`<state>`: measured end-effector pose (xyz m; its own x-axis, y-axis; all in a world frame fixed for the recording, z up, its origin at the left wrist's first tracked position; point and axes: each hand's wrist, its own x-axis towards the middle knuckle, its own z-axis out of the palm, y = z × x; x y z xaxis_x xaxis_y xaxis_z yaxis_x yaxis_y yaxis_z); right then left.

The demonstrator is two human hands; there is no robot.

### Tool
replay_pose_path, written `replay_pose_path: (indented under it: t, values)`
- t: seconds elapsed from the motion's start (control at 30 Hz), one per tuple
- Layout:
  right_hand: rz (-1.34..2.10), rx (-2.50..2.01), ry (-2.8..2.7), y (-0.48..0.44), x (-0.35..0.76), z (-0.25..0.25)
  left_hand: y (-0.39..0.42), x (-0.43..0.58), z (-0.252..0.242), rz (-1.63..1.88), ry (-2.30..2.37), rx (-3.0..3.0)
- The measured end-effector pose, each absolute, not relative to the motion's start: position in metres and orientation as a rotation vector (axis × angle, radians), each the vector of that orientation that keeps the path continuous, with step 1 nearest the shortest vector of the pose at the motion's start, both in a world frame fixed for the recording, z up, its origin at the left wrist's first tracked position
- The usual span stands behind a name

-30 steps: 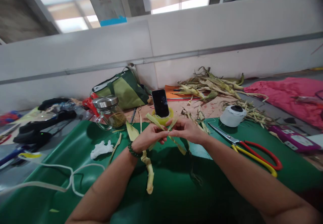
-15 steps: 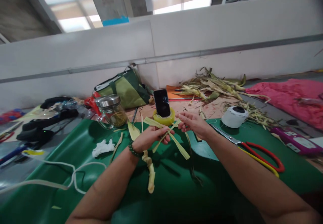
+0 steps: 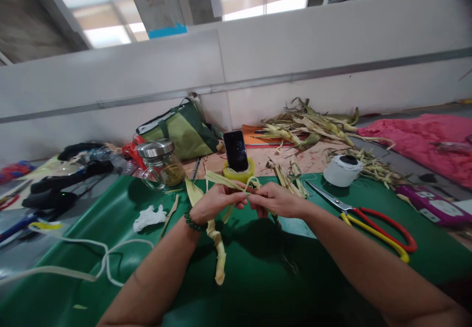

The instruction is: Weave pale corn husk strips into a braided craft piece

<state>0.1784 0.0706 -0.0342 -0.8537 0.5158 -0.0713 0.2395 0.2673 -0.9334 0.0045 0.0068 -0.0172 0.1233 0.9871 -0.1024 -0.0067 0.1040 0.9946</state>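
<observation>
Pale green corn husk strips [image 3: 221, 178] are pinched between both hands above the green mat. My left hand [image 3: 218, 202], with a beaded bracelet at the wrist, is closed on the strips, whose flat end sticks out to the upper left. Close against it, my right hand [image 3: 276, 200] pinches the strips too, and a small husk loop [image 3: 252, 183] curls up above the fingertips. The exact crossing of the strips is hidden by the fingers. Under my left wrist lies a knobbly, pale stalk-like piece [image 3: 219, 255]. Another husk leaf [image 3: 192, 190] is behind that wrist.
A phone [image 3: 236, 150] leans upright in a yellow tape roll [image 3: 239, 173] just beyond the hands. Large scissors [image 3: 354, 210] with red and yellow handles lie right, near a white spool [image 3: 342, 171]. A glass jar [image 3: 164, 167] stands left. Husks [image 3: 306, 125] pile behind.
My right hand has come down and left to meet my left hand. The strip end that pointed to the lower right is now bent up into a loop.
</observation>
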Motion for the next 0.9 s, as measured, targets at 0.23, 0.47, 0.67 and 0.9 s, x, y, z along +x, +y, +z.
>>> replay_pose_path:
  t: [0.23, 0.47, 0.67, 0.9]
  values:
    - [1.466, -0.64, -2.423, 0.07, 0.186, -0.028, 0.006, 0.003, -0.017, 1.042, 1.317, 1.259]
    - [1.342, -0.653, -2.477, 0.086, 0.192, -0.029, 0.006, -0.005, -0.015, 0.918, 1.279, 1.215]
    - [1.262, -0.594, -2.203, 0.091, 0.19, -0.032, 0.006, 0.0, -0.02, 0.881, 1.118, 1.215]
    - [0.843, -0.581, -2.015, 0.091, 0.192, -0.033, 0.005, 0.001, -0.019, 0.886, 1.181, 1.275]
